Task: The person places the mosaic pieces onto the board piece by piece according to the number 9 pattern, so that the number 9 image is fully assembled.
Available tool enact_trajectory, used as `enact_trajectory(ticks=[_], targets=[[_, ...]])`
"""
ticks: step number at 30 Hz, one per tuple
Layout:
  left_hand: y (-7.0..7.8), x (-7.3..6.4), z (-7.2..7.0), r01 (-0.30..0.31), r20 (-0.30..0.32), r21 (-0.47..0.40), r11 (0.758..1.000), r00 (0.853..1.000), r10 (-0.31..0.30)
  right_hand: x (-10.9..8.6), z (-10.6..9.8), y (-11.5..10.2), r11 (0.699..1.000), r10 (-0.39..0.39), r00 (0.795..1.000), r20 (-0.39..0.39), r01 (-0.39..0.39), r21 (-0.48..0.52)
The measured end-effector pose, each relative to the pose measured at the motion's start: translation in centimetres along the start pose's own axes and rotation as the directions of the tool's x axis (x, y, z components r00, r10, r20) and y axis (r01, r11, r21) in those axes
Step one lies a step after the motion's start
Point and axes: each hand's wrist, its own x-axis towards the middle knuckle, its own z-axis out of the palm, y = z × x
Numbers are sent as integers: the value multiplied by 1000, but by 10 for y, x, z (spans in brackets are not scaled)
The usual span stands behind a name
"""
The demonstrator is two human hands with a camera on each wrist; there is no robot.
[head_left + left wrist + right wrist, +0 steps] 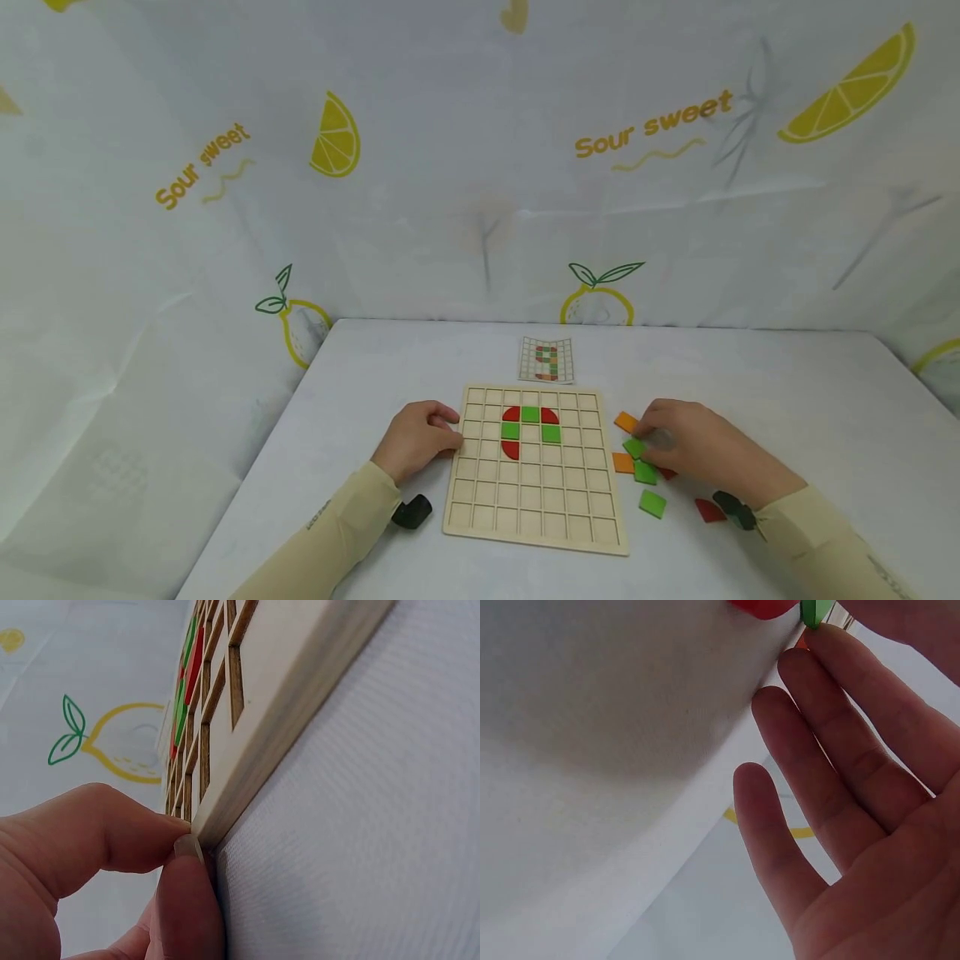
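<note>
The left hand (420,437) is at the left edge of a pale wooden grid board (536,500), its thumb and fingertip (187,844) pinching the rim in the left wrist view. Red quarter-round tiles (511,450) and green square tiles (530,414) lie in an arch in the board's upper cells. Right of the board, the right hand (693,446) pinches a green square tile (634,449) between thumb and index finger. In the right wrist view this green tile (816,610) shows at the fingertips, the other fingers stretched out.
Loose orange tiles (623,463), green tiles (652,503) and a red tile (709,511) lie near the right hand. Behind the board is a pattern card (546,360) with a coloured figure. Dark wrist-worn devices (412,512) show by both sleeves. A printed white cloth (450,167) hangs behind.
</note>
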Motion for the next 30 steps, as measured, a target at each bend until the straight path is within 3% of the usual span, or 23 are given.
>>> enact_trajectory(ticks=[12, 16, 21, 25, 30], targets=[[1, -1, 0, 8, -6, -4, 1000, 1000, -8, 0, -3, 2, 999, 46, 999, -10, -46, -8], [1, 0, 0, 6, -9, 0, 1000, 1000, -6, 1, -5, -2, 1000, 15, 999, -38, -15, 4], [1, 0, 1, 7, -10, -1, 1000, 1000, -7, 4, -6, -16, 999, -45, 997, -68, 46, 17], [1, 0, 0, 8, -8, 0, 1000, 1000, -8, 13, -5, -33, 999, -47, 997, -61, 48, 24], [1, 0, -1, 6, -7, 3, 1000, 1000, -6, 24, 0, -52, 996, -89, 994, -62, 88, -14]])
